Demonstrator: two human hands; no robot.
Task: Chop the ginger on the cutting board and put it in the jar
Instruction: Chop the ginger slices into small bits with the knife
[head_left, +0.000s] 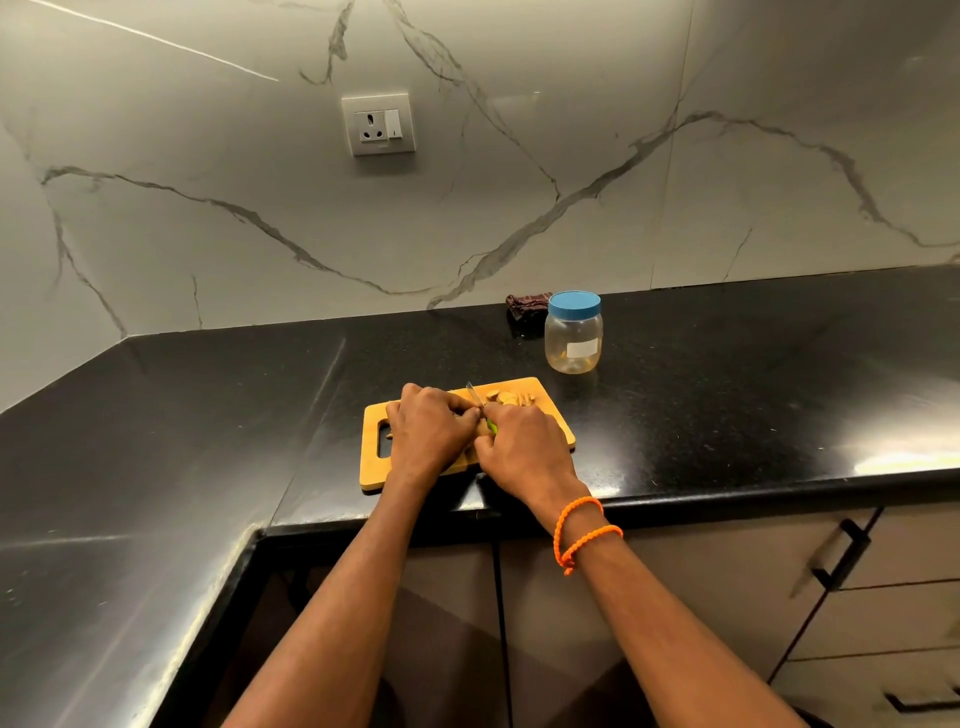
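Note:
A wooden cutting board (555, 422) lies on the black counter near its front edge. Several cut ginger pieces (511, 398) sit at the board's far right. My left hand (428, 428) lies curled over the middle of the board, holding down a piece of ginger that is almost hidden under the fingers. My right hand (522, 447) grips a small knife (474, 395) by its green handle, the blade pointing away just past my left fingertips. A clear plastic jar (573, 338) with a blue lid on stands behind the board to the right.
A dark crumpled cloth (527, 305) lies against the marble wall behind the jar. A wall socket (378, 124) is above. The black counter (727, 384) turns a corner at the left. Cabinet drawers with black handles (841, 556) are below on the right.

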